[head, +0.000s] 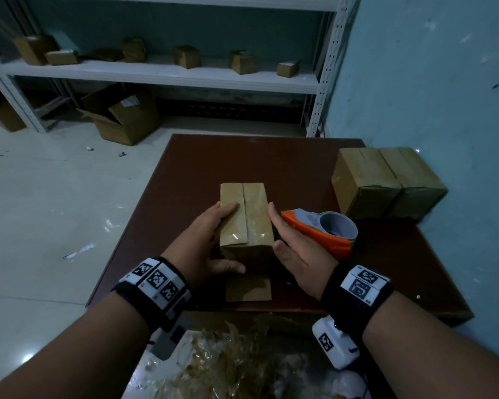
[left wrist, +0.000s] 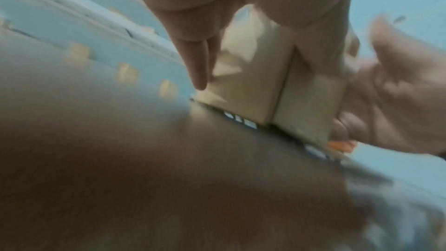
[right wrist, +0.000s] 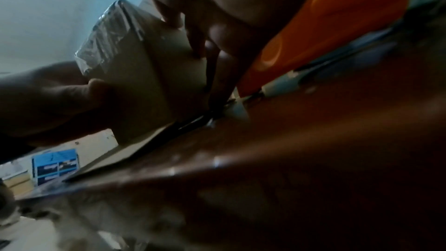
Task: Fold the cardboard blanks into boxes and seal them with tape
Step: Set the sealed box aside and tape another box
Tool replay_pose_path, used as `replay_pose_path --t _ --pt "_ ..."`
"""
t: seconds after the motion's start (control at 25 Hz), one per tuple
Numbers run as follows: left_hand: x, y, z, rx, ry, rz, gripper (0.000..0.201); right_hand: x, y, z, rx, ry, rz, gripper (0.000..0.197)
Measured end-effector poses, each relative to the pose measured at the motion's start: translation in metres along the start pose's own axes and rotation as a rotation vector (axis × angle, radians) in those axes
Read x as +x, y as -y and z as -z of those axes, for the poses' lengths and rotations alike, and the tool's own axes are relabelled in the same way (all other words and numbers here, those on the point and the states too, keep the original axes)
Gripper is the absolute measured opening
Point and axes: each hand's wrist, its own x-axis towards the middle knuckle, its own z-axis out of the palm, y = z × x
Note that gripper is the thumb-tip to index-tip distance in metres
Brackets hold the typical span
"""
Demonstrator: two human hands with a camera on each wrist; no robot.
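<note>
Two bare hands meet around one small cardboard box (head: 247, 217) at the centre of the head view, where it stands on a dark brown table (head: 185, 168). Our left hand (head: 205, 240) grasps the box, fingers laid over its top left and thumb against its near face. Our right hand (head: 293, 246) lies flat along the box's right side, fingers straight, holding nothing. Clear tape (head: 247, 236) already shines along the top seam and wraps over the near edge.

We judge this step to be pressing the tape down. To do it well, we would keep the left hand steadying the box, then run the flat right palm firmly down the side and over the near edge, so the tape end sticks without wrinkles or lifted corners. The two top flaps should stay flush at the seam while we press.

Just right of the box, touching or almost touching our right hand, lies the orange and grey tape dispenser (head: 320, 228). We should keep the wrist clear of it while smoothing. Below the box in the frame, a flat piece of cardboard (head: 248, 289) lies on the table. At right centre sit two taped boxes (head: 386, 182), side by side. Crumpled clear plastic (head: 228, 361) fills the bottom centre, and a shelf (head: 156, 73) with more small boxes runs across the top.
</note>
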Motion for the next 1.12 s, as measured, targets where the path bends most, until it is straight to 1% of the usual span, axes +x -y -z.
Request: replay_pose_path --t 0.04,0.08,0.12,0.16,0.2,0.24,0.28,0.32,0.36,0.44,0.52,0.6,0.68,0.76,0.84,0.92,1.0,1.04,1.12 --pt "-0.005 -0.006 0.01 -0.023 -0.012 0.022 0.11 -0.004 0.0 0.003 0.022 -0.022 0.012 0.091" --pt "-0.007 -0.013 0.021 -0.091 -0.02 0.051 0.108 -0.008 0.0 0.007 0.052 -0.072 0.015 0.095" --pt "-0.009 -0.021 0.029 -0.176 -0.038 0.079 0.102 -0.012 0.0 0.012 0.048 -0.159 0.018 0.094" --pt "-0.008 -0.031 0.034 -0.191 -0.092 0.061 0.096 -0.014 0.0 0.018 -0.01 -0.275 0.021 0.088" --pt "-0.009 -0.04 0.035 -0.123 -0.162 0.086 0.094 -0.015 0.0 0.027 -0.124 -0.387 0.003 0.08" --pt "-0.008 -0.05 0.036 -0.027 -0.207 0.117 0.097 -0.014 -0.002 0.035 -0.245 -0.459 -0.04 0.074" --pt "-0.008 -0.062 0.035 0.094 -0.241 0.149 0.102 -0.013 -0.005 0.043 -0.352 -0.479 -0.106 0.069" --pt "-0.007 -0.075 0.032 0.224 -0.249 0.184 0.104 -0.013 -0.008 0.048 -0.437 -0.458 -0.185 0.068" --pt "-0.006 -0.087 0.025 0.365 -0.232 0.216 0.102 -0.013 -0.012 0.05 -0.509 -0.401 -0.264 0.071" --pt "-0.003 -0.103 0.008 0.592 -0.155 0.221 0.09 -0.013 -0.018 0.048 -0.633 -0.227 -0.382 0.08" --pt "0.0 -0.109 0.004 0.67 -0.083 0.22 0.075 -0.014 -0.02 0.042 -0.703 -0.103 -0.448 0.083" --pt "0.001 -0.108 0.013 0.656 -0.045 0.233 0.066 -0.013 -0.023 0.043 -0.678 -0.075 -0.498 0.083" --pt "0.002 -0.104 0.024 0.667 -0.035 0.254 0.064 -0.014 -0.029 0.047 -0.641 -0.068 -0.535 0.081" --pt "0.001 -0.096 0.03 0.7 -0.031 0.244 0.063 -0.018 -0.034 0.053 -0.591 -0.095 -0.519 0.074" --pt "0.0 -0.087 0.034 0.747 -0.033 0.248 0.06 -0.025 -0.03 0.065 -0.505 -0.194 -0.456 0.066" --pt "0.002 -0.08 0.039 0.758 -0.057 0.254 0.049 -0.031 -0.022 0.076 -0.432 -0.272 -0.361 0.067" --pt "0.004 -0.078 0.037 0.713 -0.115 0.24 0.032 -0.037 -0.013 0.081 -0.397 -0.277 -0.267 0.074" --pt "0.004 -0.08 0.032 0.694 -0.13 0.235 0.038 -0.04 -0.009 0.081 -0.394 -0.263 -0.229 0.077" --pt "0.004 -0.082 0.019 0.705 -0.151 0.248 0.071 -0.043 -0.004 0.08 -0.385 -0.239 -0.175 0.081"
